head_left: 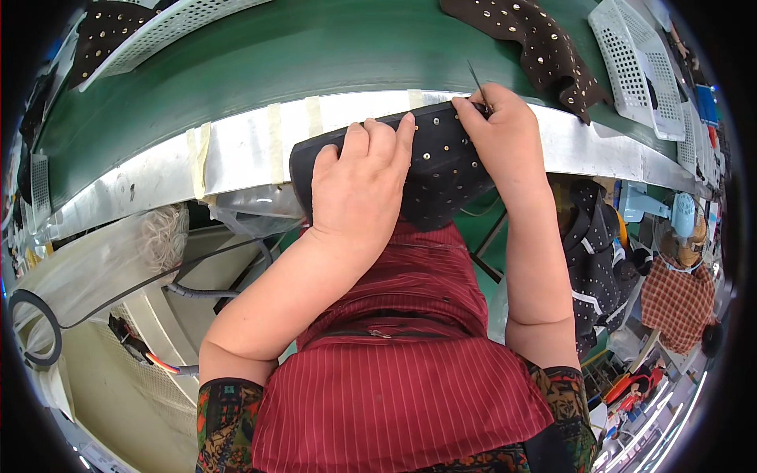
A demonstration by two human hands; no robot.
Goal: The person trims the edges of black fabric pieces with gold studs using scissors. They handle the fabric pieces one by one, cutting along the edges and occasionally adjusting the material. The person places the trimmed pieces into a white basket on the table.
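A piece of black fabric (436, 175) dotted with small metallic studs lies over the metal table edge and hangs down in front of me. My left hand (359, 177) rests on its left part, palm down, fingers stretched toward the upper edge and slightly apart. At the upper right corner, my right hand (505, 130) is closed, with thumb and fingers pinching the fabric's edge. A thin, dark, pointed tool (475, 76) sticks up from those fingers. Its lower part is hidden in the hand, so its exact kind cannot be made out.
Beyond the metal edge (236, 154) runs a green work surface (315, 55). Dark studded fabric (544, 51) lies at the far right beside a white perforated basket (631, 67). Another white basket (158, 39) stands far left. More studded fabric (587, 260) hangs at right, near another person's checked garment (678, 303).
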